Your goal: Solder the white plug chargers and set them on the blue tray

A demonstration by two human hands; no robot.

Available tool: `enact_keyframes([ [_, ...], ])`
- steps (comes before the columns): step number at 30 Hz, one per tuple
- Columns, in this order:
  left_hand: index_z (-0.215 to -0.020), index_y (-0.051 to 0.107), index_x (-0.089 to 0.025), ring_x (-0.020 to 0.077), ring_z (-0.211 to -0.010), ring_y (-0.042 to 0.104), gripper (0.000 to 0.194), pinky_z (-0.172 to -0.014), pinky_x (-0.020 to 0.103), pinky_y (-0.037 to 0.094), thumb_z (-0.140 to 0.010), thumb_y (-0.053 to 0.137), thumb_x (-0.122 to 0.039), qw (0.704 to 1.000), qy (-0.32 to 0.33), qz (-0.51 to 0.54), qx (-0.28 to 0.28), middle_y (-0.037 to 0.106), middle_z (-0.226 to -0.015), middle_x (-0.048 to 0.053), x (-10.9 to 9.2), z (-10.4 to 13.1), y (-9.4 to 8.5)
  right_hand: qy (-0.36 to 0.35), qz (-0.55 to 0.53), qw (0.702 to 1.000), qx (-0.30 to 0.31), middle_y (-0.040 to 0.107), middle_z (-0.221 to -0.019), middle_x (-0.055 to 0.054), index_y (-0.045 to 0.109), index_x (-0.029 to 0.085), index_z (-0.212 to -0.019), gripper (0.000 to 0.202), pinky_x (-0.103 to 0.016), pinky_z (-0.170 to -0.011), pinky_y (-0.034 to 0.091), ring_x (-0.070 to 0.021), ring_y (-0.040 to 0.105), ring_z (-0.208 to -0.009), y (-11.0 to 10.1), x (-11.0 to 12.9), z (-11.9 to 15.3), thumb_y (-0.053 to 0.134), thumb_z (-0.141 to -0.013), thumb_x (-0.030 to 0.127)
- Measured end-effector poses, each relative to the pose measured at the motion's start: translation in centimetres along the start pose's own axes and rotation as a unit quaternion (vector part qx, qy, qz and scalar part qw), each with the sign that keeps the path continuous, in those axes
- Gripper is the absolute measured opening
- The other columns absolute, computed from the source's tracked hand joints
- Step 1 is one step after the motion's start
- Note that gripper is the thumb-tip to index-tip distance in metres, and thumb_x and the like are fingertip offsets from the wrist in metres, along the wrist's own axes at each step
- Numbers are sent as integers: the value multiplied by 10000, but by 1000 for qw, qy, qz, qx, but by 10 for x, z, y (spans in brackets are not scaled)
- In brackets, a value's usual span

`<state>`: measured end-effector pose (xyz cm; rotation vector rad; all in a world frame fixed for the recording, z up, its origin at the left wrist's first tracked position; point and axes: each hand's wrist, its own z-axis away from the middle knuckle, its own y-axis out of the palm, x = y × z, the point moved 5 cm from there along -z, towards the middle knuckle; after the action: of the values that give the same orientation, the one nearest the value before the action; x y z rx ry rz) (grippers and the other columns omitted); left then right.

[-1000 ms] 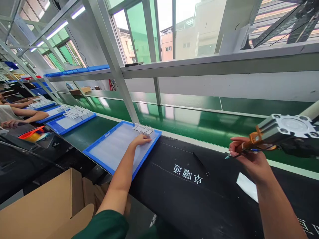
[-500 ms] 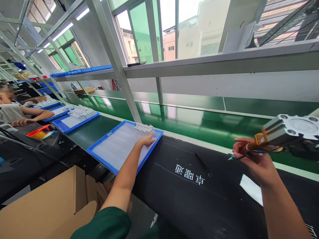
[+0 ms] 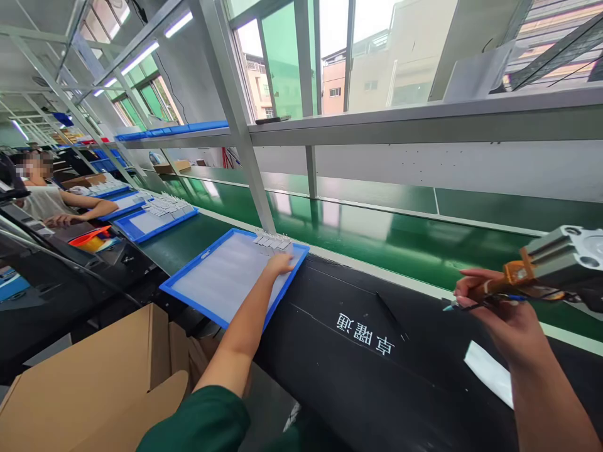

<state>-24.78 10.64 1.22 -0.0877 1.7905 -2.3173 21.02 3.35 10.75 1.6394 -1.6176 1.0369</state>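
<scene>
My left hand (image 3: 280,263) reaches over a blue-rimmed tray (image 3: 202,276), to the right end of a row of small white parts with thin wires (image 3: 272,240). Its fingers are drawn together at the parts, but what they grip cannot be made out. On the right, my right hand (image 3: 511,320) is closed on a thin dark tool with a teal tip (image 3: 450,307), pointing left. A grey metal block with a brown fitting (image 3: 560,260) overlaps the fingers of this hand; whether it joins the tool cannot be told.
A black mat (image 3: 358,389) with white lettering covers the bench, with a white paper piece (image 3: 487,370) on it. A cardboard box (image 3: 89,370) stands at lower left. Farther left are another tray (image 3: 136,232) and a seated person (image 3: 51,201). A slanted post (image 3: 249,157) rises behind.
The view has turned slightly left. My left hand's fingers, stretched out earlier, now look drawn in by the parts. My right hand keeps its grip.
</scene>
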Motion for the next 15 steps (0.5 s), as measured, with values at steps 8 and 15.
enact_keyframes([
  [8,-1169,615,-154,230,-1109,603,313,-960,463,508,-933,599,-358,999,21,-29,-28,617,-1224,97,-9,-2,-3,5,-3,1000,-15,582,-706,25,677,309,-1022,340,-227,-566,466,-126,552,-627,-3,-2,-1,765,-695,278],
  [15,-1070,669,-161,189,-956,659,204,-901,354,529,-896,607,-248,997,47,47,-28,708,-995,51,-5,-1,-5,27,9,999,-39,592,-727,18,683,300,-1005,379,-255,-573,474,-142,566,-634,-9,-10,-2,794,-642,295],
])
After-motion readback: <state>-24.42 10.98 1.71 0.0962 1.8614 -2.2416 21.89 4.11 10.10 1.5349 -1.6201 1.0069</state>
